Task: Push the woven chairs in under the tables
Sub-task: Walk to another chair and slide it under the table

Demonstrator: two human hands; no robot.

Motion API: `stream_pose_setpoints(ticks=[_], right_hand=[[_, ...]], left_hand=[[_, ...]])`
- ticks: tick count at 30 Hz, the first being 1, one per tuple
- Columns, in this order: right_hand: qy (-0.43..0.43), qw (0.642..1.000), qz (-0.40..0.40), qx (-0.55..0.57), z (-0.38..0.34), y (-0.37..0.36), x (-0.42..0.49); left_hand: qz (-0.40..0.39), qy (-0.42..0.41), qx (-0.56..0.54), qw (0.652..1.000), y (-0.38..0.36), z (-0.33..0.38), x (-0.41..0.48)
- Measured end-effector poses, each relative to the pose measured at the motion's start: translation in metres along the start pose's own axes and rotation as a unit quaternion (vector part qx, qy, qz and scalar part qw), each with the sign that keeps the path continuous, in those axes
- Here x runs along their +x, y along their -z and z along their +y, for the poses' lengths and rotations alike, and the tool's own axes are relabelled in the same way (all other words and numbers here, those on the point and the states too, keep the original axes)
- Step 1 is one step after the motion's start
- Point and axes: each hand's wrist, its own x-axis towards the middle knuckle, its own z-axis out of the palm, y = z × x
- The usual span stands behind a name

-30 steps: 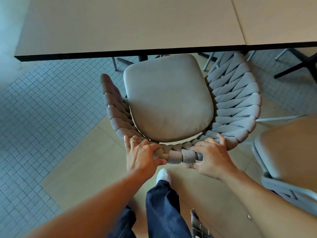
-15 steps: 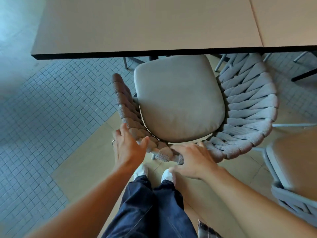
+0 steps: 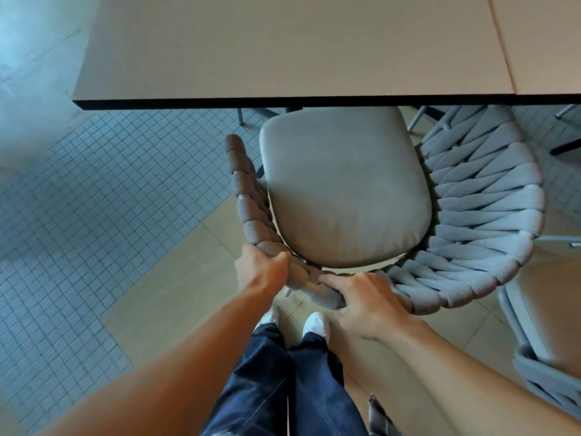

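Observation:
A woven chair (image 3: 478, 196) with grey rope back and a beige seat cushion (image 3: 342, 190) stands right in front of me. The cushion's front edge reaches just under the beige table (image 3: 283, 51). My left hand (image 3: 262, 272) is wrapped around the chair's back rim at its near left. Just to its right, my right hand (image 3: 364, 297) grips the same rim with fingers curled over the rope. Under the table the chair's legs are mostly hidden.
A second table (image 3: 540, 36) adjoins on the right. Another chair (image 3: 544, 325) stands close at the right edge. My legs and white shoes (image 3: 316, 322) are directly behind the woven chair. Blue mosaic floor lies to the left.
The chair has slid forward toward the table while turning slightly. Both hands shifted leftward along the back rim, and my feet stepped closer together behind it.

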Motion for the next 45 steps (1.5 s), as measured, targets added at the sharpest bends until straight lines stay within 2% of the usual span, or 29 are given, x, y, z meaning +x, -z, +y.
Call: stream_pose_setpoints(ticks=[5, 13, 23, 27, 31, 45], right_hand=[[0.0, 0.999, 0.014, 0.034, 0.003, 0.022, -0.007], [0.028, 0.999, 0.034, 0.026, -0.011, 0.043, -0.003], [0.039, 0.996, 0.051, 0.058, -0.029, 0.018, -0.012], [0.063, 0.994, 0.054, 0.07, -0.047, 0.011, -0.001], [0.075, 0.996, 0.047, 0.033, -0.067, 0.005, 0.013], [0.047, 0.997, 0.049, 0.031, -0.128, -0.036, 0.086]], left_hand=[[0.011, -0.029, 0.001, 1.0, 0.0, 0.016, -0.007], [0.027, -0.045, 0.0, 0.999, 0.018, 0.033, 0.003], [0.031, -0.073, 0.016, 0.997, 0.034, 0.019, -0.004], [0.048, -0.065, 0.038, 0.996, 0.049, 0.013, 0.01], [0.048, -0.049, 0.042, 0.997, 0.063, 0.006, 0.028], [0.045, -0.019, 0.056, 0.997, 0.106, -0.003, 0.105]])
